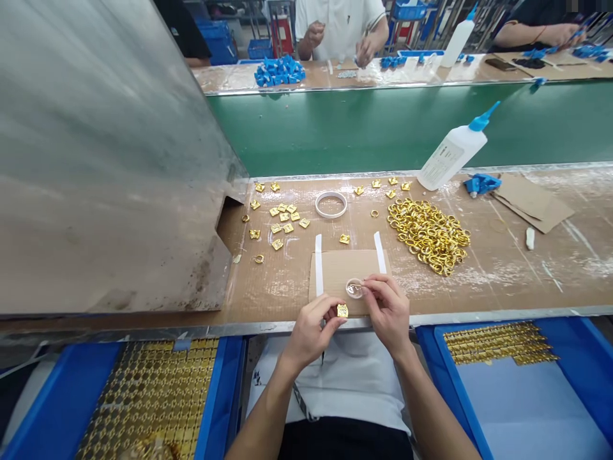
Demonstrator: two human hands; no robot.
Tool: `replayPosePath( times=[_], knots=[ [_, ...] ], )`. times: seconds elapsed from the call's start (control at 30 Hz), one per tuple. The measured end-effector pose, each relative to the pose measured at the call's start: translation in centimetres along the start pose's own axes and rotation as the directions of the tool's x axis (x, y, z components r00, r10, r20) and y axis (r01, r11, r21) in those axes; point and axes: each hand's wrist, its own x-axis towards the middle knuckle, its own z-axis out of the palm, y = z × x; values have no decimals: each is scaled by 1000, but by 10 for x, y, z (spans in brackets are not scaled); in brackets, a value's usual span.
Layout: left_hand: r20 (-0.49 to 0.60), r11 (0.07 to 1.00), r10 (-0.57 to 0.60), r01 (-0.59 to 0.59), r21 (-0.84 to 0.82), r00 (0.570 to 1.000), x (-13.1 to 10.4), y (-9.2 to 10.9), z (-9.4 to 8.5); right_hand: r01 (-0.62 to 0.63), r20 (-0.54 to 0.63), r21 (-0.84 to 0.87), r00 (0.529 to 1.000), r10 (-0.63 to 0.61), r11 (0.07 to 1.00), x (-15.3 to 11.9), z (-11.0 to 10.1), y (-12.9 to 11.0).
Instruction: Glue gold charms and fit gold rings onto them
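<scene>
My left hand (317, 324) pinches a small square gold piece (342, 310) with a raised pattern, just above the near edge of the table. Thumb and fingers of my right hand (389, 313) are closed at the rim of a small round clear dish (354, 289). Something thin seems to reach from those fingertips into the dish; it is too small to name. Beneath the dish lies a cardboard pad (335, 271) held by white tape strips (318, 265). One more gold piece (344, 239) lies just beyond the pad.
A heap of gold rings (428, 235) lies right of the pad. Loose gold pieces (282, 217) and a white tape roll (331, 204) are beyond it. A glue bottle (453, 156) stands tilted. A metal housing (105, 160) blocks the left. Blue trays (230, 383) flank my lap; co-workers sit opposite.
</scene>
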Motion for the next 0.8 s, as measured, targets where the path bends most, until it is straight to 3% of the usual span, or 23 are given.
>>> replayPosePath(
  times=[0.27,0.5,0.8],
  knots=[
    [5,999,-47,47,-16,999,1,0,1,-122,-1,131,992,123,984,-3,0,4],
    [18,996,-90,90,-10,996,3,2,2,-288,-13,342,950,311,895,0,-4,-1],
    [3,994,-96,96,43,995,4,5,6,-333,-59,398,920,387,855,-2,-5,-8]
  ],
)
